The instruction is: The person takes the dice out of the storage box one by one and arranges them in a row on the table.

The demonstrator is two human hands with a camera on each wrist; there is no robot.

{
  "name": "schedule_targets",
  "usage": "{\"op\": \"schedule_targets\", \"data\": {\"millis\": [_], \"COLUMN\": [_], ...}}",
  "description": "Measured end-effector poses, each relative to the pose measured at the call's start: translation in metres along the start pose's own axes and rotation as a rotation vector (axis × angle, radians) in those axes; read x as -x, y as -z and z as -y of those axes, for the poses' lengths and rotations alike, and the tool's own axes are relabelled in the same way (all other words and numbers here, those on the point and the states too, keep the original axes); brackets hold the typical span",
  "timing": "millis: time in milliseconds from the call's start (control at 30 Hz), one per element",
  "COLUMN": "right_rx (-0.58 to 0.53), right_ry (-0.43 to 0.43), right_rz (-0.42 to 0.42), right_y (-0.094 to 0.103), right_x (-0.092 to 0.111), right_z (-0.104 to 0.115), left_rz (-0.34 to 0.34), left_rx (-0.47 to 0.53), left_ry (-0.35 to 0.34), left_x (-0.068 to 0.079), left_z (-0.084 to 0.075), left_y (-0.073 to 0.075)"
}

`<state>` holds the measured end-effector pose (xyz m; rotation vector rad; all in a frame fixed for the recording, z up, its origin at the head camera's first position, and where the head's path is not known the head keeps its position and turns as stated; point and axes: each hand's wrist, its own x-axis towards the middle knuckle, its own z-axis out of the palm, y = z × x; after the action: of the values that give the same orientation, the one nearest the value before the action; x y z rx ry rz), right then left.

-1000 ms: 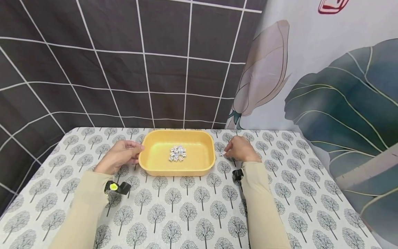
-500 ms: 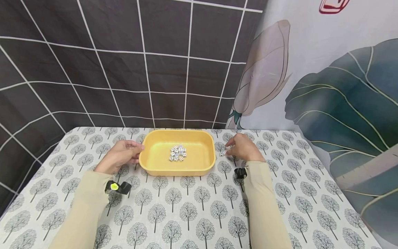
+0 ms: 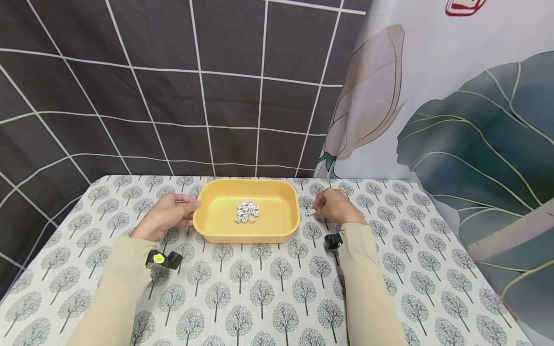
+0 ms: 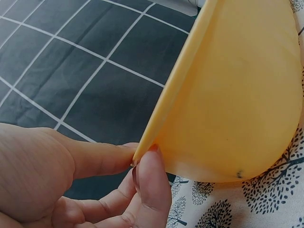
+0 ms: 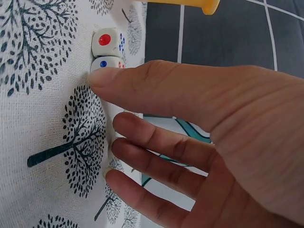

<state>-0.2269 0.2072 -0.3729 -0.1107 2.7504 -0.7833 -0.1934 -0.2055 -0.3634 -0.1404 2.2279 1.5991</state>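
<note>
A yellow plastic tub (image 3: 246, 239) stands at the far part of the table, with a cluster of white dice (image 3: 246, 211) on its floor. My left hand (image 3: 170, 216) pinches the tub's left rim between thumb and fingers; the left wrist view shows the thumb (image 4: 154, 185) at the rim (image 4: 164, 107). Right of the tub, my right hand (image 3: 335, 206) holds a white die (image 5: 105, 62) with blue and red pips, at the cloth. Its index finger is hidden behind the thumb. Another die (image 5: 105, 42), its red single pip showing, sits right against the held one.
A white cloth (image 3: 259, 288) printed with trees covers the table. Behind it hangs a dark curtain (image 3: 229, 101) with white grid lines. A light curtain (image 3: 372, 120) with large flower and leaf prints hangs at the right.
My right hand has shifted slightly at the dice, its fingers drawing closer together. The left hand stays on the tub's rim, and the dice in the tub have not moved.
</note>
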Motion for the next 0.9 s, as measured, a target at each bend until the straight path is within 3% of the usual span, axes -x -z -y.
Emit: {"op": "schedule_targets", "data": {"millis": [467, 733, 900], "right_rx": [0.011, 0.077, 0.055], "right_ry": [0.017, 0.121, 0.171], "right_rz": [-0.011, -0.098, -0.132], "right_y": [0.005, 0.015, 0.019], "right_x": [0.004, 0.01, 0.015], "right_z": [0.005, 0.018, 0.027], "left_rz": [0.0, 0.001, -0.006], "left_rx": [0.002, 0.003, 0.009], "left_ry": [0.002, 0.005, -0.003], "left_x": [0.0, -0.001, -0.001], "left_z": [0.0, 0.0, 0.0], "left_y": [0.0, 0.0, -0.001]}}
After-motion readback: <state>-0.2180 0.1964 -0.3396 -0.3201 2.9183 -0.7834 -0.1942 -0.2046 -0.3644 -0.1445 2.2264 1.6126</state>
